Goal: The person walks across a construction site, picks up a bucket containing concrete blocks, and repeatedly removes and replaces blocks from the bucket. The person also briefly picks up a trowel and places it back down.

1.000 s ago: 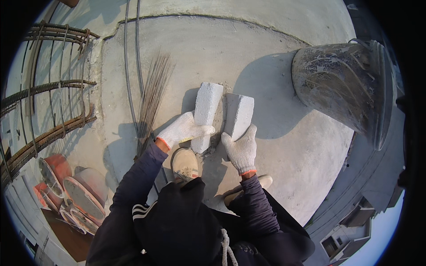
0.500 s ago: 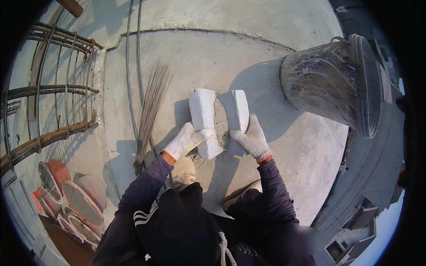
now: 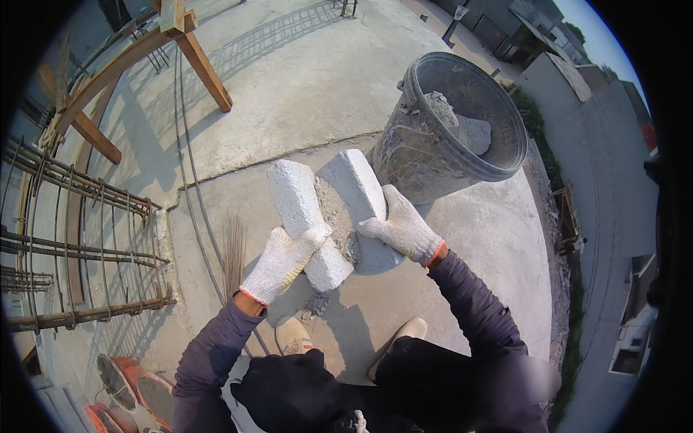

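Observation:
Two long whitish pieces of block, rough like lightweight concrete, are held up side by side above the concrete floor. My left hand (image 3: 285, 261), in a knitted work glove, is closed on the left block piece (image 3: 297, 198). My right hand (image 3: 404, 227), gloved too, grips the right block piece (image 3: 362, 184) with its thumb over the near face. Crumbly grey rubble (image 3: 336, 216) is squeezed between the two pieces. More grey crumbs (image 3: 315, 306) show below the left piece. Just beyond my right hand stands a big mortar-stained bucket (image 3: 397, 155), with broken chunks (image 3: 473, 133) in it.
Tied rebar cages (image 3: 86, 249) stick out at the left. Behind them stands a wooden trestle (image 3: 206, 68). Thin rods (image 3: 234, 249) and long cables (image 3: 189, 166) lie on the floor left of me. Orange-rimmed tubs (image 3: 119, 382) sit at lower left. The slab ends at the right.
Both hands have raised the block pieces with the rubble between them, toward the bucket. The view has shifted forward, so the bucket's inside and the trestle now show.

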`<state>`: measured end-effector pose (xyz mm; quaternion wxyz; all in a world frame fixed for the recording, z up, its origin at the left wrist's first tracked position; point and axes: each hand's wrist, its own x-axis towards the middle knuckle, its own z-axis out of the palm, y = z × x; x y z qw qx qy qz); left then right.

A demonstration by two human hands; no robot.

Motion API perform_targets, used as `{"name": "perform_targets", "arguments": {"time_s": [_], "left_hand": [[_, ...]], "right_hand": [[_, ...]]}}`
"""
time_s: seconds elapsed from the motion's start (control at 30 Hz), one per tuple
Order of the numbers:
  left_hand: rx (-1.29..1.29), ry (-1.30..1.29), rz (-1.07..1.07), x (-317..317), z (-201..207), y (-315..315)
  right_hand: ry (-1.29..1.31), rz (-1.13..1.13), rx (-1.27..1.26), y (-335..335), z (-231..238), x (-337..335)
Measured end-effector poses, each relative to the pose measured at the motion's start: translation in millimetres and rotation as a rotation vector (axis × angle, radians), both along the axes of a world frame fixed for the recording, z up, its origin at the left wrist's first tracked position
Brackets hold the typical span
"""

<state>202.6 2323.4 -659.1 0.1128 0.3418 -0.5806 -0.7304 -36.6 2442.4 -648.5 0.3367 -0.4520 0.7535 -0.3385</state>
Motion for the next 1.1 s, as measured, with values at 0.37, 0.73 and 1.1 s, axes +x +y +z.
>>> {"name": "perform_targets", "arguments": {"time_s": [0.37,0.73,1.1], "left_hand": [[-0.238,0.198,-0.187,-262,189,-22],[-0.258,0.215,0.213,-45,75,-45],[0.232,-0.24,0.424,141,-158,118]], "right_hand": [[0.249,-0.269,-0.174,28,212,-190],[0.953,-0.507,-0.457,84,161,-162],[0.514,0.402,0.247,-4,-81,-15]]}}
